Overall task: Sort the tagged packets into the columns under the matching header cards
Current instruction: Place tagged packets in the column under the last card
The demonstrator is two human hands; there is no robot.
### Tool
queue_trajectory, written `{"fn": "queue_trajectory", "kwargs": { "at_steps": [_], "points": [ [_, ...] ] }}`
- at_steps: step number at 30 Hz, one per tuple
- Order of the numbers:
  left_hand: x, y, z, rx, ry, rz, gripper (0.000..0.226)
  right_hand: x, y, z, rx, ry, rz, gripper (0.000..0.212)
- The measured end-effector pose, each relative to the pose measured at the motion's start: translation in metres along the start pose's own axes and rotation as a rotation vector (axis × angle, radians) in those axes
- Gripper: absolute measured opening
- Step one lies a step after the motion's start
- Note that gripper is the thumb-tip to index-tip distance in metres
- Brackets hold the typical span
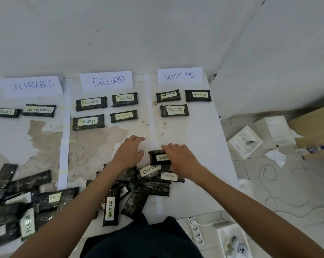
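The right hand (178,159) grips a tagged packet (158,157) near the desk's (200,138) front edge, in the column under the WAITING card (179,76). The left hand (128,152) is just beside it, fingers straight and loose.

The white paper header card marked EXCLUDED (106,81) stands at the back of the white counter (198,138). The white paper card marked ON PROGRESS (31,86) is to its left, and the white paper card marked WAITING (179,76) to its right. Four black wrapped packets tagged EXCLUDED (91,103) lie just before it in two rows. Two black packets tagged ON PROGRESS (39,110) lie front-left of it, three black packets tagged WAITING (174,110) front-right. Well before it lies a heap of black tagged packets (27,202). At the heap's far edge the left hand (129,153) lies flat, and beside it the right hand (179,159) holds a black WAITING packet (158,157).
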State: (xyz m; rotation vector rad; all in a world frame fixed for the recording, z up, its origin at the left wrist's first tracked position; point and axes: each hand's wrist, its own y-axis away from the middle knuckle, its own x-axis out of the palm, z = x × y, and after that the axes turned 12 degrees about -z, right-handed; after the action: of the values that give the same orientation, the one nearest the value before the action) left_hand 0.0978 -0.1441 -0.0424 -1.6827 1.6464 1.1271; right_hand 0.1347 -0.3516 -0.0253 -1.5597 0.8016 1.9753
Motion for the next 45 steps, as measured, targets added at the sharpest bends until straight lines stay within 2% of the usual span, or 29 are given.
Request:
{"fn": "queue_trajectory", "kwargs": {
  "at_steps": [4, 11, 19, 25, 35, 39, 42, 45],
  "points": [
    [-0.002, -0.007, -0.005, 0.015, 0.009, -0.005, 0.048, -0.025, -0.007, -0.031, 0.111, -0.05, -0.054, 0.058],
    [0.011, -0.031, -0.031, 0.073, -0.014, 0.038, 0.049, -0.043, -0.021, -0.095, 0.309, -0.099, -0.128, 0.066],
    [0.032, -0.069, -0.053, 0.098, -0.044, 0.063, 0.048, -0.04, -0.039, -0.169, 0.38, -0.007, -0.094, 0.065],
    [0.043, -0.09, -0.065, 0.103, -0.056, 0.028, 0.046, -0.031, -0.061, -0.205, 0.428, -0.056, -0.082, 0.062],
    [0.053, -0.092, -0.057, 0.053, -0.07, -0.01, 0.046, -0.018, -0.088, -0.208, 0.309, -0.031, -0.043, 0.054],
    [0.047, -0.083, -0.053, 0.075, -0.057, -0.021, 0.044, -0.019, -0.084, -0.199, 0.31, -0.038, -0.071, 0.06],
    [0.038, -0.069, -0.052, 0.078, -0.024, 0.026, 0.043, -0.024, -0.075, -0.181, 0.323, -0.085, -0.082, 0.06],
    [0.031, -0.044, -0.052, 0.059, 0.043, 0.146, 0.046, -0.03, -0.062, -0.151, 0.343, -0.149, -0.052, 0.061]
  ]
}}
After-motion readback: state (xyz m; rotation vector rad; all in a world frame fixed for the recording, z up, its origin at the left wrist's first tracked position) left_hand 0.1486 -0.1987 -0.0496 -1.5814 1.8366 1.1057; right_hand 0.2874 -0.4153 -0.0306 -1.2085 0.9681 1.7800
